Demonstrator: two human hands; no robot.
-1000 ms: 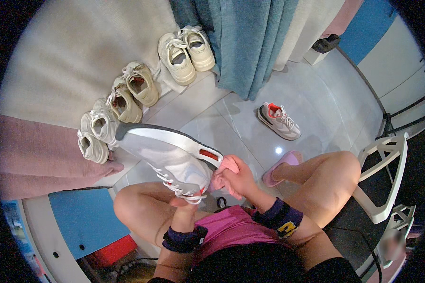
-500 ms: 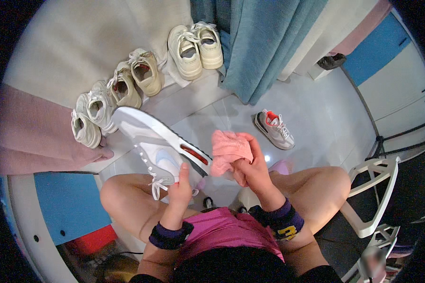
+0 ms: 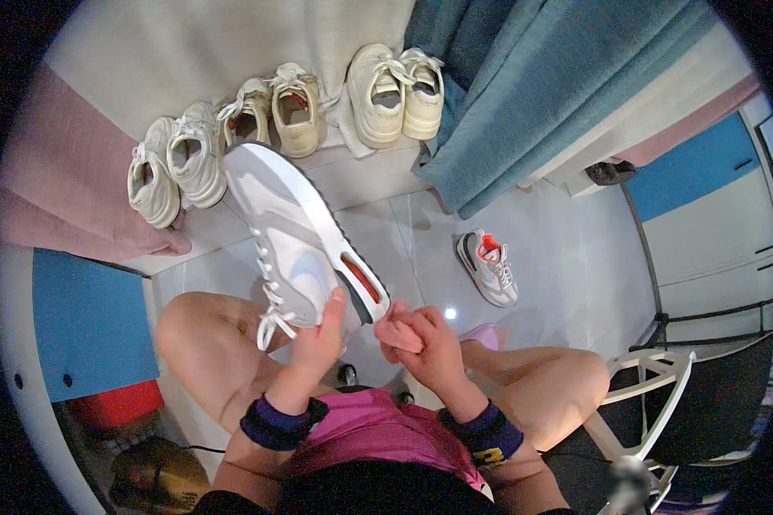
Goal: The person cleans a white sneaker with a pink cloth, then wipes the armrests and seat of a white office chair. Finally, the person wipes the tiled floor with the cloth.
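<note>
My left hand (image 3: 319, 343) is closed round the heel end of a white and grey sneaker (image 3: 288, 227). The shoe is tilted on its side, toe pointing away, its black-edged sole with a red window facing right and its laces hanging on the left. In my right hand (image 3: 434, 352) a pink cloth (image 3: 401, 333) is bunched up, mostly covered by the fingers. The cloth is at the heel end of the sole; whether it touches the shoe I cannot tell. A matching sneaker (image 3: 488, 268) with an orange-red lining stands on the floor to the right.
Several cream-white shoes (image 3: 378, 99) line the ledge by the pale curtain. A blue curtain (image 3: 524, 103) hangs beyond, a pink one (image 3: 77, 172) at left. Blue and white cabinets (image 3: 90, 322) flank both sides. A white-framed chair (image 3: 653, 412) stands at lower right.
My right hand has moved down and left to the shoe's heel end, bunching the cloth more tightly. The sneaker now points more steeply away. The whole view has shifted and turned.
</note>
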